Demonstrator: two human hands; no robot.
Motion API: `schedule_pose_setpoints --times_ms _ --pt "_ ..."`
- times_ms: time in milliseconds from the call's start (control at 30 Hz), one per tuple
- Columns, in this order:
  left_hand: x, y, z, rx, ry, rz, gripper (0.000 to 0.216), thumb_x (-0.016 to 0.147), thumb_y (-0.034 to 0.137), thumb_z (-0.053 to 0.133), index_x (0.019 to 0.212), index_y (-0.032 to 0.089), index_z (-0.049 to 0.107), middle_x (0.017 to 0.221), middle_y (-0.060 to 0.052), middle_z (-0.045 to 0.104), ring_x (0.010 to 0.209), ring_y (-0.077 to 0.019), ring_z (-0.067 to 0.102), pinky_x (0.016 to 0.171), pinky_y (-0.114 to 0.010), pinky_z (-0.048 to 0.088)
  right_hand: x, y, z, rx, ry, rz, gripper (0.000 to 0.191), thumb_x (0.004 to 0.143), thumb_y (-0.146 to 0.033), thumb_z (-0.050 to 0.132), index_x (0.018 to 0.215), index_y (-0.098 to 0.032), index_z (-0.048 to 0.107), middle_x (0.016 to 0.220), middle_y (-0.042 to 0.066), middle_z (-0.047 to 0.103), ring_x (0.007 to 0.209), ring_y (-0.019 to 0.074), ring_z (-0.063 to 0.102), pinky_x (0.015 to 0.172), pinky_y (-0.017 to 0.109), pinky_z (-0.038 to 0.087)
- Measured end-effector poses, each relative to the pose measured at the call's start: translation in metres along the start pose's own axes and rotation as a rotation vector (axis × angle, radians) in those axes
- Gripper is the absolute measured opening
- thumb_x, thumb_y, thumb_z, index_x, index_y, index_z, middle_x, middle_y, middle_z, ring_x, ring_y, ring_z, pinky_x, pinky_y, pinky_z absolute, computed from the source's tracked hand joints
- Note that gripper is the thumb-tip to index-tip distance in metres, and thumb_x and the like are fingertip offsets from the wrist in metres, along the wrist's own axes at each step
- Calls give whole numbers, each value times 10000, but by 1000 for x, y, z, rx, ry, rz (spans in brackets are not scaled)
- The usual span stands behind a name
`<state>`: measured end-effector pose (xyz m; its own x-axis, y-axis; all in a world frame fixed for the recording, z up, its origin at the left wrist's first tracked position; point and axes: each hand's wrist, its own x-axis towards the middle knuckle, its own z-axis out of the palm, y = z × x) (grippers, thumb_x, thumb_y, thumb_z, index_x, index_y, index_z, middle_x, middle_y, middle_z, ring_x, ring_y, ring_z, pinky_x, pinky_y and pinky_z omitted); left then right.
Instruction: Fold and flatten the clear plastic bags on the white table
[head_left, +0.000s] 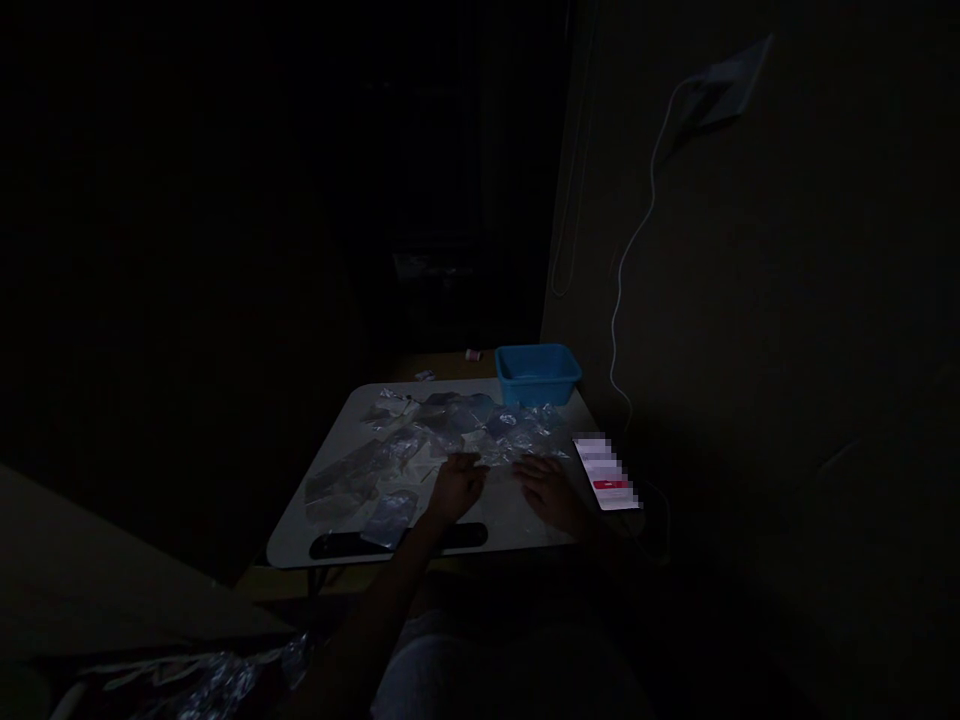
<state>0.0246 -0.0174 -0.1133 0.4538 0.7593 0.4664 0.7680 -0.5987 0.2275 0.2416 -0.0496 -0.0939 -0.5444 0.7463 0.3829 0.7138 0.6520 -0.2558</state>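
The room is very dark. My left hand (456, 488) rests over the white folding table (292, 535) near its front, with fingers bent and drawn together; what they hold, if anything, is too dark to make out. To its right, my right hand (546, 490) lies low over the tabletop, its fingers stretched toward the left hand and apart. Just beyond both hands, crumpled clear plastic bags (517, 430) spread across the table. A separate flat plastic bag (390, 518) lies left of my left forearm, partly over the table's dark handle slot (465, 537).
A blue plastic basin (538, 375) stands at the far right corner. A lit phone (606, 475) lies at the right edge, near a white cable (616, 300) hanging from a wall outlet (724, 85). A small pink-and-white item (473, 355) sits behind the table. More shiny plastic (225, 680) is at lower left.
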Motion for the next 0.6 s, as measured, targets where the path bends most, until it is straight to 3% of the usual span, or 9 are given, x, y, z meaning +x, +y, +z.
schedule_pose_setpoints --times_ms 233,433,600 --pt "1 3 -3 34 -20 -10 263 740 189 493 953 233 642 1089 -59 556 983 -221 464 832 -386 395 0 -1 -1 -6 -49 9 360 762 -151 420 1085 -240 550 1152 20 554 1178 197 351 938 420 234" --pt "1 0 -2 -101 48 -113 207 765 246 507 914 237 651 1024 -35 589 972 -180 485 859 -336 391 0 -3 -5 17 -61 28 393 712 -145 438 1072 -246 561 1159 19 549 1162 202 372 932 416 244" --pt "1 1 -3 -67 -16 -88 223 754 204 505 906 257 659 1051 -32 576 985 -193 463 854 -344 388 0 -4 -5 26 -53 24 413 703 -138 436 1085 -241 554 1167 25 543 1173 207 357 941 424 236"
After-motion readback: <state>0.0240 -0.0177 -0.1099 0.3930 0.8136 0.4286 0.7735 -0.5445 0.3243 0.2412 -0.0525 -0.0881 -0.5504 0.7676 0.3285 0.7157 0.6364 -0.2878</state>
